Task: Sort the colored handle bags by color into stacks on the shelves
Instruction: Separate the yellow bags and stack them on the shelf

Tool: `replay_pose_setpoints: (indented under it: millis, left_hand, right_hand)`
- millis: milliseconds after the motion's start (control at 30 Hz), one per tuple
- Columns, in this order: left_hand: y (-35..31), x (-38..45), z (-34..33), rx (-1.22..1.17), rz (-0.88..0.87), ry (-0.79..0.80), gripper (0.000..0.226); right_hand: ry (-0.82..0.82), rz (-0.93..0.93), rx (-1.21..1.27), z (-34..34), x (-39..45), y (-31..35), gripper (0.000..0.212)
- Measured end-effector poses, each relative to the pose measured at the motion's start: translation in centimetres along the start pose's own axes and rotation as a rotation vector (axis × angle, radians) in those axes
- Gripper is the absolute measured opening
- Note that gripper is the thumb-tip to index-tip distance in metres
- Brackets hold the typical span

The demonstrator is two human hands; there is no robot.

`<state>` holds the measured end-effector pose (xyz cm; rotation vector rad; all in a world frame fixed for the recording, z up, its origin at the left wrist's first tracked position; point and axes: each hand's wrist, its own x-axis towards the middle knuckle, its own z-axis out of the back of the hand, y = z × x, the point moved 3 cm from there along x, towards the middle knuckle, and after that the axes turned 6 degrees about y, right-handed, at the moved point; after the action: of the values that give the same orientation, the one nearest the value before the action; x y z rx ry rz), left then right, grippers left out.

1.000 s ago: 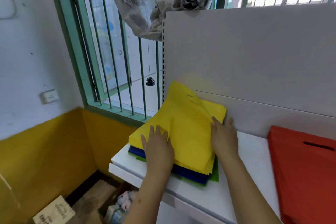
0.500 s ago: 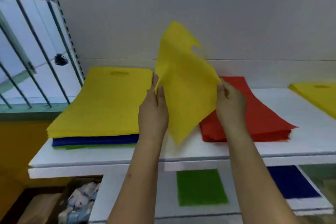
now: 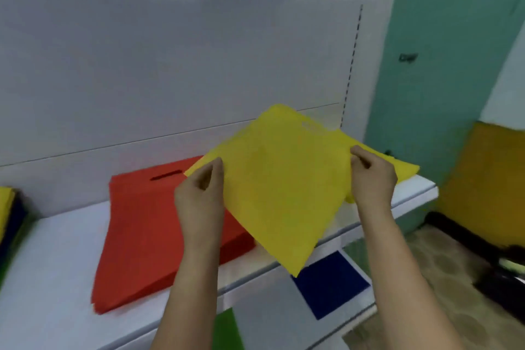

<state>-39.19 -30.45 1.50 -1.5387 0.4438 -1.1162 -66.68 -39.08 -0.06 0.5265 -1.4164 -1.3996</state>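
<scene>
1. The yellow bag (image 3: 281,187) has moved. A moment ago it was held up in front of the red stack (image 3: 159,236). Now it hangs further right, over the right end of the top shelf (image 3: 56,264).
2. The left hand (image 3: 200,202) pinches the bag's left edge between thumb and curled fingers. The right hand (image 3: 372,179) grips the right edge with its fingers curled round it.
3. The bag is in the air, tilted, with one corner hanging down past the front of the shelf. It does not lie on anything yet.
4. Under the bag, at the right end of the shelf, there is more yellow (image 3: 403,170). I think this is the yellow stack, but the picture is blurry and most of it is hidden.
5. The mixed pile (image 3: 7,207) the bag came from is now far off at the left edge.
6. So the bag has nearly reached its own color. It is not sorted yet, because it must be laid flat on that yellow.
7. On the lower shelf are a blue bag (image 3: 329,284) and a green bag (image 3: 227,332).
</scene>
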Motion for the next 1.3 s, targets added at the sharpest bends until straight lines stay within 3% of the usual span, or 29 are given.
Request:
replay_pose_setpoints:
  millis: [167, 233, 300, 367, 433, 533, 633, 733, 867, 967, 1067, 1133, 1200, 1267, 1300]
  left_hand:
    - [2.6, 0.7, -9.9, 0.091, 0.149, 0.093, 0.067]
    - [2.9, 1.2, -12.8, 0.114, 0.247, 0.15, 0.079]
    - [3.1, 1.9, -14.9, 0.146, 0.289, 0.216, 0.074]
    - [3.2, 2.6, -16.5, 0.223, 0.267, 0.286, 0.052]
    - [3.2, 3.4, -17.8, 0.293, 0.231, 0.363, 0.027]
    - [3.9, 4.5, -19.7, 0.429, 0.298, 0.544, 0.009]
    - [5.1, 5.1, -21.4, 0.508, 0.456, 0.789, 0.004]
    - [5.8, 5.8, -22.7, 0.624, 0.561, 0.975, 0.02]
    - [6.4, 8.2, -24.8, 0.671, 0.565, 0.917, 0.036]
    - [6.9, 9.0, -26.6, 0.694, 0.502, 0.801, 0.045]
    - [7.3, 8.9, -28.3, 0.721, 0.481, 0.744, 0.057]
    - [7.3, 8.9, -29.5, 0.74, 0.482, 0.707, 0.048]
    - [7.3, 8.7, -30.5, 0.791, 0.483, 0.665, 0.023]
    - [7.3, 8.2, -31.6, 0.819, 0.518, 0.651, 0.021]
    - [7.3, 8.0, -32.2, 0.84, 0.534, 0.657, 0.032]
  right_hand:
    - [0.016, -0.125, -0.028, 4.6, 8.3, -6.6, 0.049]
    - [0.044, -0.178, -0.007, 5.4, 11.4, -9.0, 0.065]
    - [0.06, -0.223, 0.022, 5.9, 14.3, -10.9, 0.076]
    - [0.06, -0.264, 0.037, 6.2, 16.8, -12.1, 0.078]
    - [0.066, -0.287, 0.029, 6.1, 19.1, -13.1, 0.075]
    - [0.103, -0.29, -0.089, 5.1, 22.6, -13.7, 0.064]
    - [0.242, -0.243, -0.185, 2.8, 26.1, -13.5, 0.055]
    - [0.398, -0.215, -0.188, 0.2, 28.8, -13.4, 0.032]
    - [0.517, -0.17, -0.339, -2.8, 31.9, -14.4, 0.011]
    - [0.578, -0.09, -0.489, -4.7, 33.7, -15.4, 0.027]
    - [0.616, -0.025, -0.587, -6.3, 35.1, -15.8, 0.029]
    - [0.668, -0.02, -0.655, -7.2, 36.1, -16.2, 0.03]
    - [0.722, -0.019, -0.726, -7.8, 36.6, -16.6, 0.028]
    - [0.741, -0.008, -0.789, -8.2, 36.9, -17.1, 0.024]
    - [0.742, 0.005, -0.817, -8.3, 36.9, -17.2, 0.023]
